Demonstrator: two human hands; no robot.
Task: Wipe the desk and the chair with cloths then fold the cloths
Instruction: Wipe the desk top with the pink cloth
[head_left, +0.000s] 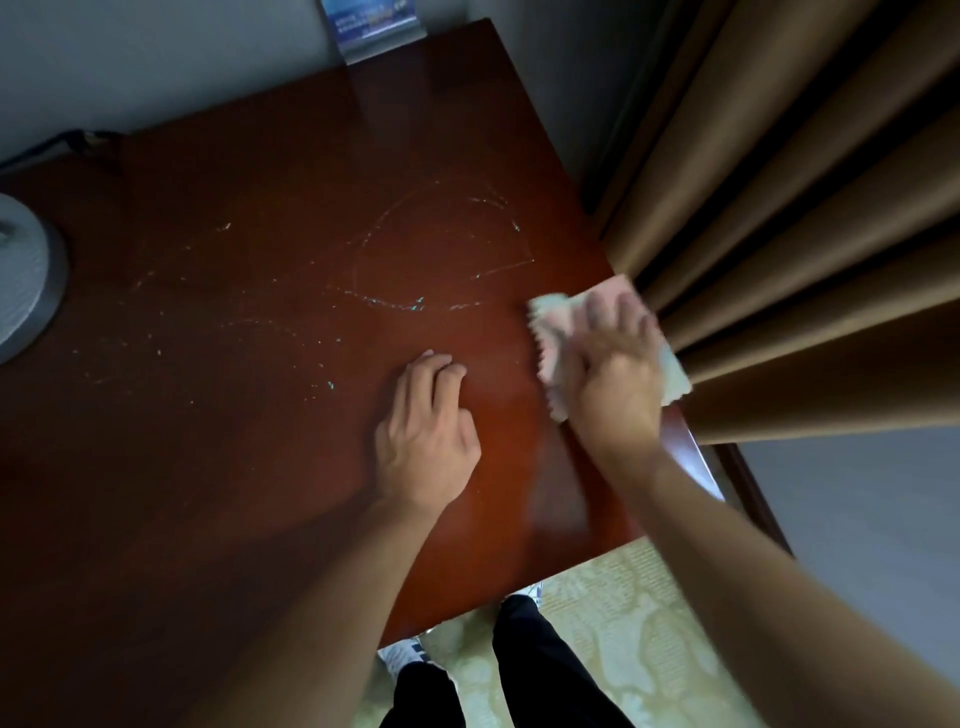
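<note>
The right hand is pressing flat, fingers spread and nearly straight, on a small pale pink-and-cream cloth with a pinked edge, which is lying at the right edge of the dark reddish-brown polished wooden surface, just beside the brown pleated curtain. The hand is blurred, so it is probably mid-stroke, and whether the thumb is tucked under the cloth cannot be told. The left hand is resting on the surface near the front edge, fingers loosely curled and holding nothing, apparently bracing. The pale, smeared streaks and specks are lying to the left of the cloth and further back, stretching toward the round grey base at the far left; so the wiping seemingly has to travel leftward and away from the body, and the right hand is the nearer one to do it. The right forearm is reaching in diagonally from the lower right, the left from below. The desk appears only partly wiped; no chair is showing.
</note>
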